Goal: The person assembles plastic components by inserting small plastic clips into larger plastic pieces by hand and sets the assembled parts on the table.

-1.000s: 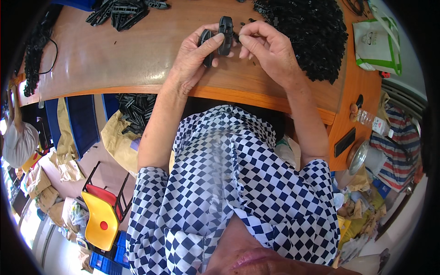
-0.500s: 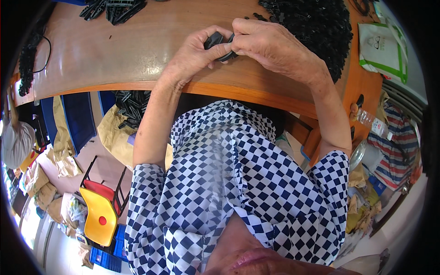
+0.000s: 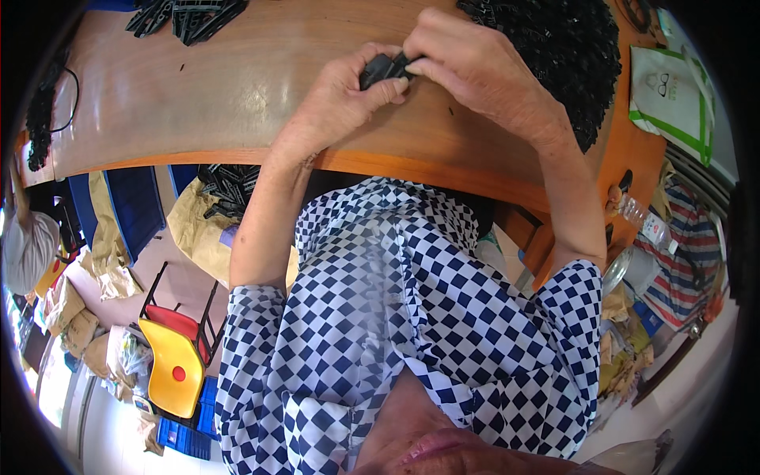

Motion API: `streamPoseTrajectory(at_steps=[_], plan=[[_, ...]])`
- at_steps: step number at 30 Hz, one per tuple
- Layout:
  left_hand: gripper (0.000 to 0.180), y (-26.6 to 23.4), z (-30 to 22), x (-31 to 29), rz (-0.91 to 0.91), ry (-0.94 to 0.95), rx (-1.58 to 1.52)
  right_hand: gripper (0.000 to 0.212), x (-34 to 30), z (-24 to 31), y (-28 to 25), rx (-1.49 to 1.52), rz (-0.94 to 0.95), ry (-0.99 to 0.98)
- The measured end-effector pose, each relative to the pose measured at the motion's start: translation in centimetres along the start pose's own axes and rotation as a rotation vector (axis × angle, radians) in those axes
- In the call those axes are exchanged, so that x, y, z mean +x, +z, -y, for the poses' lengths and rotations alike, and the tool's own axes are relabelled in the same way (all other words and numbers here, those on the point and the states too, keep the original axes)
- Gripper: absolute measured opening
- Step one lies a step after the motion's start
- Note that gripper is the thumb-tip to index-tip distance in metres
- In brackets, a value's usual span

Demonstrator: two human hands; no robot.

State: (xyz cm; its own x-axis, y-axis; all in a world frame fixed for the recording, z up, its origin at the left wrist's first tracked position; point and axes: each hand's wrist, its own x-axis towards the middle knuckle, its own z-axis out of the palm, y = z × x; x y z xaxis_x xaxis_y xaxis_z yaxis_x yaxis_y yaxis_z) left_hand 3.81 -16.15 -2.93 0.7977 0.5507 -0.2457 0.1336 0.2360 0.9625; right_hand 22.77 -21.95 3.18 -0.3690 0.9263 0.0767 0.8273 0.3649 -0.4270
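Above the table's near edge my two hands meet over small black plastic pieces [image 3: 380, 71]. My left hand [image 3: 336, 99] is closed round them, its thumb pressed along the near side. My right hand [image 3: 475, 67] pinches the right end of the held pieces between thumb and curled fingers. Fingers cover much of their shape, so I cannot make out exactly what they are. Beyond my right hand lies a large heap of small black parts [image 3: 566, 55], spreading over the right side of the table.
Flat black strips [image 3: 194, 17] lie at the table's far left. A white-and-green bag [image 3: 669, 99] rests at the right, above a clear bottle [image 3: 653, 226]. Below the table are a paper sack [image 3: 194, 229] with black parts and a yellow-and-red chair [image 3: 174, 368].
The curved black edge that showed under my fingers is no longer visible. My right hand has shifted slightly up and right, still pinching at the pieces. A small dark bit shows on the table below it.
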Motion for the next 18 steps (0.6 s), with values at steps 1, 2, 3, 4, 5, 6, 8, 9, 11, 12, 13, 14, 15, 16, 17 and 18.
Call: streamPoseTrajectory(at_steps=[1,2,3,4,5,6,8,9,11,12,13,14,15,16,17,18], plan=[[0.036,0.1,0.0,-0.2,-0.008,-0.005,0.0,0.013,0.2,0.2,0.1,0.081,-0.074,0.091],[0.037,0.1,0.0,-0.4,-0.075,-0.029,-0.157,0.013,0.4,0.2,0.4,0.089,-0.071,0.083],[0.037,0.1,-0.2,-0.4,-0.132,-0.044,-0.317,0.038,0.4,0.4,0.7,0.34,-0.154,0.342],[0.037,0.3,-0.3,-0.2,-0.125,-0.04,-0.319,0.062,0.1,0.4,1.0,0.587,-0.241,0.607],[0.037,0.5,-0.4,0.0,-0.158,0.015,-0.308,0.049,-0.3,-0.4,2.2,0.828,-0.218,0.586],[0.036,0.7,-0.2,0.2,-0.193,0.065,-0.297,0.049,-0.4,-0.2,3.3,0.828,-0.221,0.59],[0.038,1.2,-0.2,0.5,-0.207,0.104,-0.313,0.029,0.3,0.5,5.2,1.308,-0.508,0.594],[0.04,1.3,-0.2,0.4,-0.232,0.142,-0.328,0.038,0.6,0.5,5.6,1.296,-0.469,0.555],[0.041,1.7,-0.4,0.5,-0.272,0.165,-0.326,0.035,1.1,0.9,5.7,1.335,-0.464,0.552],[0.043,1.8,-0.4,0.6,-0.309,0.19,-0.324,0.033,1.4,1.1,5.6,1.371,-0.463,0.55],[0.043,1.8,-0.5,0.7,-0.305,0.189,-0.324,0.033,1.4,1.0,5.7,1.371,-0.467,0.552],[0.045,1.8,-0.5,0.8,-0.312,0.2,-0.249,0.029,1.3,0.9,5.9,1.353,-0.499,0.519],[0.048,1.8,-0.4,0.8,-0.321,0.211,-0.175,0.025,1.3,0.8,6.1,1.337,-0.528,0.486],[0.048,1.7,-0.4,0.8,-0.317,0.211,-0.176,0.025,1.4,1.0,6.0,1.334,-0.531,0.489],[0.05,1.6,-0.3,0.7,-0.296,0.233,-0.13,0.024,1.4,1.4,5.8,1.317,-0.527,0.482],[0.052,1.7,-0.3,0.9,-0.27,0.258,-0.088,0.023,1.2,1.5,5.5,1.293,-0.526,0.48]])
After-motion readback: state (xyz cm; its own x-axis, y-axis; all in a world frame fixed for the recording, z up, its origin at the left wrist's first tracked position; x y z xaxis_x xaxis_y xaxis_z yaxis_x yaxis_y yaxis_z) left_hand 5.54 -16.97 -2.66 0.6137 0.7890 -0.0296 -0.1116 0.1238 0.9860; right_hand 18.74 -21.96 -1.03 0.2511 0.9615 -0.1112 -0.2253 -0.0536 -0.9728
